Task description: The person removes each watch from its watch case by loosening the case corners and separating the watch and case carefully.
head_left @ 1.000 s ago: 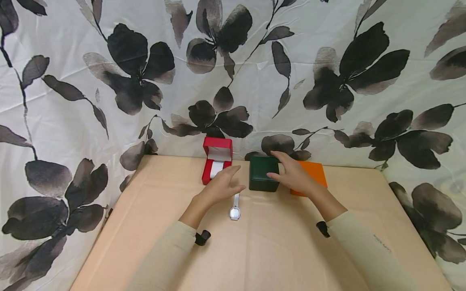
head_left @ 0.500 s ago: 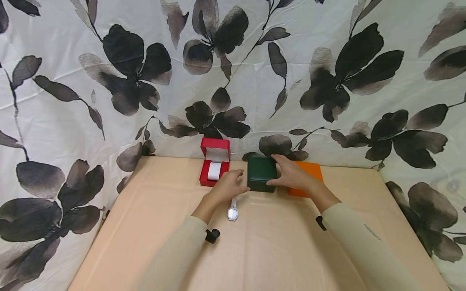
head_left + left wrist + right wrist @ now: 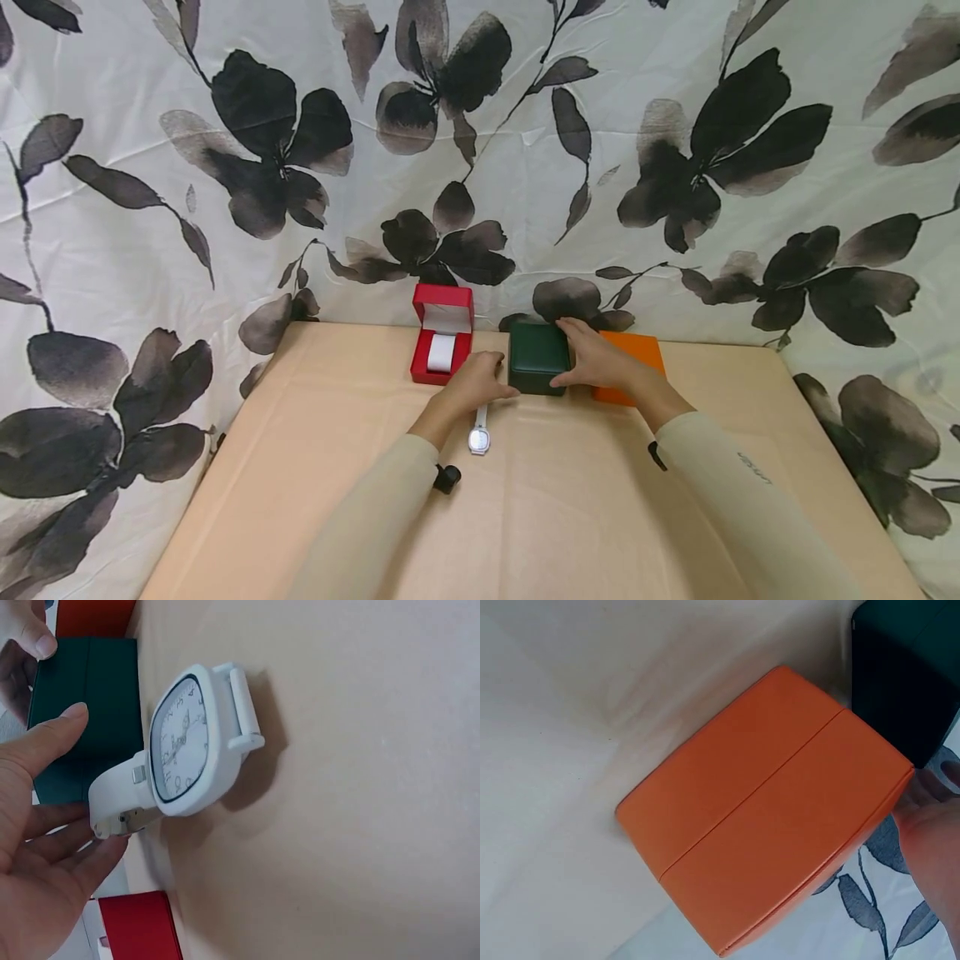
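A closed dark green watch box (image 3: 540, 358) stands at the back of the table. My right hand (image 3: 596, 357) grips its right side, thumb at the front corner and fingers at the back edge. At its left front corner is my left hand (image 3: 474, 380), fingers relaxed and thumb extended. In the left wrist view the left thumb (image 3: 56, 740) overlaps the green box. A white wristwatch (image 3: 184, 742) with a squarish face lies just in front of the left hand, its strap partly hidden behind that hand in the head view.
An open red watch box (image 3: 431, 373) with a white cushion (image 3: 441, 353) stands left of the green one. To the right, partly behind the right hand, is an orange box (image 3: 643, 354). A floral cloth (image 3: 525, 167) hangs behind the table (image 3: 540, 517).
My left hand has moved right and slightly down to the green box's left front corner. My right thumb has lowered to its right front corner. The boxes and watch keep their places.
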Available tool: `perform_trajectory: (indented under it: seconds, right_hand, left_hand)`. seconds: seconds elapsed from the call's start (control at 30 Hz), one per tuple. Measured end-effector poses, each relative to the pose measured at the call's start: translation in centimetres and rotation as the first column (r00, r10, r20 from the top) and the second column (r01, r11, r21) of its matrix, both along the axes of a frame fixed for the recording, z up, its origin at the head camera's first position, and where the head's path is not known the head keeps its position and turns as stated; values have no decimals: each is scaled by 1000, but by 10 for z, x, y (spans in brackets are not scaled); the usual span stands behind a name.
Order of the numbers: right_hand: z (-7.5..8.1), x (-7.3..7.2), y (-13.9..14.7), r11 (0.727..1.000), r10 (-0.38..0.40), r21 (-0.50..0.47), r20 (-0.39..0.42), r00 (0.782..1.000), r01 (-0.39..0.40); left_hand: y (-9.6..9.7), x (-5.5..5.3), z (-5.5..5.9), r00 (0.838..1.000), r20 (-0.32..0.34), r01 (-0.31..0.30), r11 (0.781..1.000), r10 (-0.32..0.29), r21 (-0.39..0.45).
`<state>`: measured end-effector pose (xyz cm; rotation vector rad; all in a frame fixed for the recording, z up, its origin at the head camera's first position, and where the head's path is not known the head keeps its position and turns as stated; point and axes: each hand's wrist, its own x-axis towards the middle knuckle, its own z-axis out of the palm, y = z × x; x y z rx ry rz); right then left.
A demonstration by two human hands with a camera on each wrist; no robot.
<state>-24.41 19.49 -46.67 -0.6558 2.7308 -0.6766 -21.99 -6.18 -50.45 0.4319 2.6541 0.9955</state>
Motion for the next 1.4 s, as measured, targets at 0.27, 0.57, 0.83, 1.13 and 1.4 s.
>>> perform_trajectory:
  seconds: [0.27,0.57,0.83,1.13,1.4]
  right_hand:
    - [-2,-3,-1,998,33,52,-8,999,-33]
    - [-2,-2,-3,997,42,68,-33,999,-40]
    - [-3,-4,-5,996,31,80,-44,999,-27]
    - [-2,-2,-7,995,33,92,-41,999,-29]
    - [-1,0,-7,996,43,81,-52,998,-39]
  left_hand:
    - [8,-3,-3,999,37,-36,999,37,-41]
    - [12,-8,-8,1000,17,-20,1000,20,-10]
    - [17,-10,-12,999,-17,-30,999,29,-33]
    - [18,-10,-17,997,-37,-62,998,62,-6]
    - [18,-11,-19,997,-35,-68,996,70,53]
